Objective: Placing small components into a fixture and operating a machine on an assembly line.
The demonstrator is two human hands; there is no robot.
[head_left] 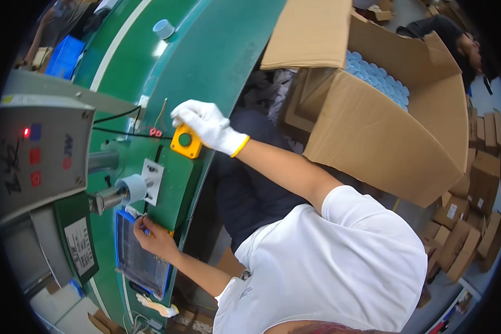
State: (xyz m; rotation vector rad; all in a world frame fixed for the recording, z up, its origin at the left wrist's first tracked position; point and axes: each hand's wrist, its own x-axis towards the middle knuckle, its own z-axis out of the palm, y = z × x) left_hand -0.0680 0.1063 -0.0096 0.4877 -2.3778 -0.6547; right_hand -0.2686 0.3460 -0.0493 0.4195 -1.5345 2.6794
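My right hand [203,125], in a white knit glove with a yellow cuff, rests by the top edge of a yellow button box [192,150] with a green button [185,140]. Its fingers are curled together and I see nothing in them. Bare, my left hand [155,239] is at the edge of a blue-rimmed tray [117,245] of small brass-coloured parts. Thumb and finger pinch together there; whatever is between them is too small to make out. Between the machine's metal spindle [109,199] and a white plate [154,181] sits a light blue cap [131,188].
A grey control box [44,150] with a lit red light stands left. Another blue cap [163,29] lies on the green table [217,50]. To the right, an open cardboard box [373,133] holds many blue caps [376,78]. A white glove [156,305] lies below the tray. Other people are farther off.
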